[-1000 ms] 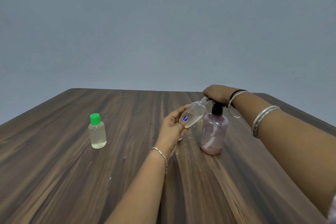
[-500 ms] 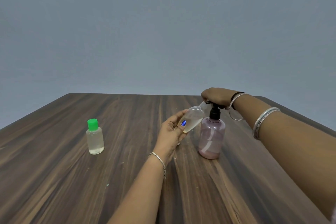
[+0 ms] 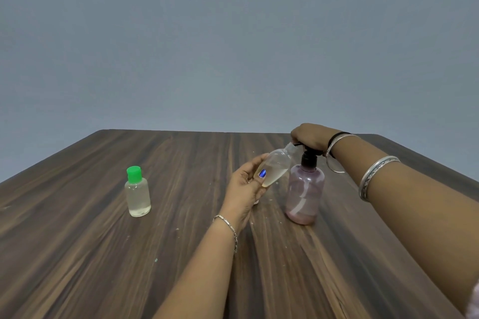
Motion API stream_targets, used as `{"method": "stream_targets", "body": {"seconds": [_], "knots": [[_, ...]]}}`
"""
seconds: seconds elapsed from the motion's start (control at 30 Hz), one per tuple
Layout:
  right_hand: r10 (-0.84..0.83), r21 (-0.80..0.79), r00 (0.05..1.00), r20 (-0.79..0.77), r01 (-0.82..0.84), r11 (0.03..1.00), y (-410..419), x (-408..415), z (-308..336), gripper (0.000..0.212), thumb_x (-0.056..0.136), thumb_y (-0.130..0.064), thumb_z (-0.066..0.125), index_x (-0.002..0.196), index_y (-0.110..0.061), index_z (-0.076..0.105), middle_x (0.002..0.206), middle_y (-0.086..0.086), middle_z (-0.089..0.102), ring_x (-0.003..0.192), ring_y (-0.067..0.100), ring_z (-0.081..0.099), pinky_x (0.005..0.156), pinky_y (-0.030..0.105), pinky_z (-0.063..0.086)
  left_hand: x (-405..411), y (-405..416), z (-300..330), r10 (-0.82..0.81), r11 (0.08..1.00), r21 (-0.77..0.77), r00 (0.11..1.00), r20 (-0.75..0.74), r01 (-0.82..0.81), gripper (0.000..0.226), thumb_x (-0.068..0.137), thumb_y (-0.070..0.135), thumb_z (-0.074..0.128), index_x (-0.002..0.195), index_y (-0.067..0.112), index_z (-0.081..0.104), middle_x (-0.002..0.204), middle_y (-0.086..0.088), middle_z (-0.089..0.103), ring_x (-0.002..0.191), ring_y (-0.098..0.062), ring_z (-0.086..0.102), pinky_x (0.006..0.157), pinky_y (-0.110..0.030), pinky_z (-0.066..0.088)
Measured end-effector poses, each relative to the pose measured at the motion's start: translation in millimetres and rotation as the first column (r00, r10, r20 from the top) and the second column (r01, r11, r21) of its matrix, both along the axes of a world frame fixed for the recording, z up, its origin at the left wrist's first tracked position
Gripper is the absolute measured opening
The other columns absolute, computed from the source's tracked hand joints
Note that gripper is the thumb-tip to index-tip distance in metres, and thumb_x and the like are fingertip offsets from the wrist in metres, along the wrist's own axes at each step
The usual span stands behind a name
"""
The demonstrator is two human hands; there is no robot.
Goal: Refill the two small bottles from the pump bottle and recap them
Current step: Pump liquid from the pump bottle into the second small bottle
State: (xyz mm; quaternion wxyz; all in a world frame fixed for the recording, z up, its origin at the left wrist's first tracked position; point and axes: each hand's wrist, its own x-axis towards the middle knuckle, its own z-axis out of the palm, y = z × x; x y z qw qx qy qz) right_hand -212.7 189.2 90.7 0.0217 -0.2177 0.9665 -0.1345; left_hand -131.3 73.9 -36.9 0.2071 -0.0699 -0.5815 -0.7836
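Right hand (image 3: 308,137) hides the pump head — nozzle barely visible.

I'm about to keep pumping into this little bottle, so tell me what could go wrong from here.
1. The open small bottle is tilted in the left hand with its narrow mouth at the pump nozzle; liquid could miss and land on the table.
2. The right hand presses the pump bottle from above with nothing steadying its base, so it might tip.
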Motion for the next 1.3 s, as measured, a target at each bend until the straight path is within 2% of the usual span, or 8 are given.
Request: {"method": "stream_targets", "body": {"seconds": [0.2, 0.4, 0.63, 0.77, 0.9, 1.03, 1.13, 1.3], "knots": [[0.016, 0.103, 0.997, -0.076, -0.008, 0.995, -1, 3, 0, 0.04, 0.096, 0.001, 0.034, 0.059, -0.013, 0.028, 0.063, -0.003, 0.034, 0.053, 0.008, 0.028, 0.044, 0.01, 0.031, -1, -1, 2, -0.017, 1.0, -0.012, 1.0, -0.016, 0.017, 0.031, 0.092, 0.0, 0.048, 0.105, 0.024, 0.062, 0.102, 0.017, 0.069, 0.1, -0.003, 0.064, 0.085, -0.022, 0.053], [0.122, 0.374, 0.978, -0.166, -0.053, 0.926, -2, 0, -4, 0.044, 0.093, 0.001, 0.039, 0.058, -0.015, 0.019, 0.062, 0.001, 0.02, 0.052, 0.013, 0.016, 0.048, 0.021, 0.016, -1, -1, 0, -0.009, 1.0, -0.01, 1.0, -0.001, 0.009, 0.031, 0.092, 0.0, 0.049, 0.108, 0.023, 0.062, 0.109, 0.011, 0.068, 0.103, -0.005, 0.063, 0.088, -0.023, 0.052], [0.164, 0.364, 0.959, -0.231, -0.071, 0.929, 3, -13, -2, 0.039, 0.095, -0.001, 0.034, 0.06, -0.014, 0.026, 0.067, -0.002, 0.03, 0.067, 0.019, 0.036, 0.05, 0.018, 0.021, -1, 1, 1, -0.015, 1.0, -0.004, 1.0, -0.004, 0.015, 0.03, 0.092, 0.001, 0.049, 0.112, 0.02, 0.061, 0.101, 0.017, 0.07, 0.099, -0.002, 0.064, 0.085, -0.022, 0.052], [0.162, 0.339, 0.969, -0.185, -0.092, 0.936, 2, -16, 5, 0.038, 0.097, -0.002, 0.03, 0.06, -0.012, 0.028, 0.067, 0.0, 0.032, 0.056, 0.011, 0.028, 0.048, 0.018, 0.021, 0, 1, 3, -0.017, 1.0, -0.006, 1.0, -0.009, 0.017, 0.03, 0.092, 0.0, 0.048, 0.104, 0.024, 0.062, 0.095, 0.02, 0.071, 0.094, 0.0, 0.065, 0.083, -0.021, 0.052], [0.134, 0.369, 0.978, -0.159, -0.067, 0.927, -2, -12, 5, 0.039, 0.098, -0.002, 0.031, 0.06, -0.013, 0.029, 0.065, -0.001, 0.033, 0.054, 0.008, 0.028, 0.042, 0.013, 0.03, -1, 0, 3, 0.001, 1.0, -0.006, 1.0, -0.009, -0.001, 0.029, 0.092, 0.002, 0.05, 0.104, 0.025, 0.063, 0.097, 0.018, 0.071, 0.095, -0.003, 0.064, 0.079, -0.024, 0.05], [0.093, 0.4, 0.976, -0.198, -0.006, 0.916, -5, -8, -1, 0.04, 0.095, 0.0, 0.038, 0.058, -0.012, 0.029, 0.063, 0.001, 0.03, 0.052, 0.01, 0.024, 0.045, 0.017, 0.019, 0, 0, 2, 0.002, 1.0, 0.012, 1.0, -0.006, -0.002, 0.03, 0.092, 0.001, 0.05, 0.11, 0.021, 0.062, 0.098, 0.017, 0.071, 0.096, -0.002, 0.065, 0.083, -0.023, 0.052], [0.091, 0.441, 0.971, -0.223, 0.017, 0.897, -6, -11, -4, 0.04, 0.095, 0.0, 0.039, 0.058, -0.011, 0.028, 0.063, 0.001, 0.029, 0.052, 0.011, 0.023, 0.046, 0.018, 0.019, -1, -1, 2, 0.012, 1.0, 0.013, 1.0, 0.001, -0.012, 0.031, 0.091, -0.001, 0.05, 0.104, 0.024, 0.063, 0.1, 0.015, 0.07, 0.096, -0.003, 0.065, 0.082, -0.021, 0.053], [0.056, 0.344, 0.976, -0.211, 0.02, 0.939, -5, -12, -6, 0.041, 0.096, 0.0, 0.038, 0.058, -0.011, 0.026, 0.062, 0.001, 0.027, 0.051, 0.011, 0.021, 0.045, 0.018, 0.017, 0, 0, 3, 0.002, 1.0, 0.012, 1.0, -0.004, -0.002, 0.031, 0.091, -0.002, 0.05, 0.103, 0.024, 0.063, 0.1, 0.014, 0.07, 0.097, -0.003, 0.065, 0.082, -0.02, 0.053]]}}
